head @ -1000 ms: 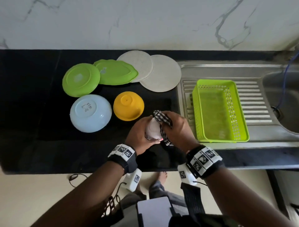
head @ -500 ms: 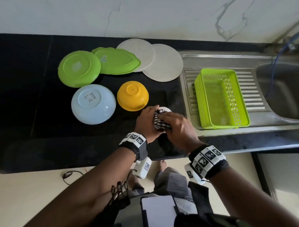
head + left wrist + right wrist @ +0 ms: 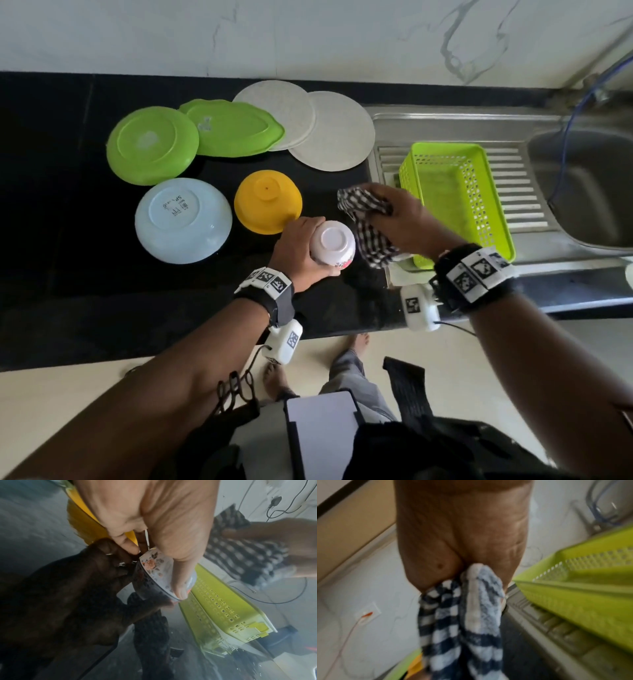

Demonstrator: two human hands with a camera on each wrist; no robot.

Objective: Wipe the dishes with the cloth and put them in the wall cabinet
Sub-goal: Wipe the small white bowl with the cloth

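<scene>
My left hand (image 3: 301, 246) grips a small white floral bowl (image 3: 333, 242), bottom up, over the black counter; the left wrist view shows the thumb along the bowl (image 3: 155, 566) rim. To its right my right hand (image 3: 400, 219) holds the black-and-white checked cloth (image 3: 366, 222), which hangs from the fist in the right wrist view (image 3: 460, 615). Cloth and bowl are apart. Face down on the counter lie a yellow bowl (image 3: 267, 200), a pale blue bowl (image 3: 183, 219), a green plate (image 3: 152, 144), a green oval plate (image 3: 236, 128) and two white plates (image 3: 335, 130).
A lime green perforated basket (image 3: 452, 192) sits on the steel drainboard (image 3: 520, 178) just right of my right hand. The sink basin (image 3: 589, 185) with a blue hose lies farther right. The counter's front edge is near my wrists. No wall cabinet is in view.
My right hand has pulled the cloth off the floral bowl and moved right toward the basket. The left hand has turned the bowl bottom up, its base now bare.
</scene>
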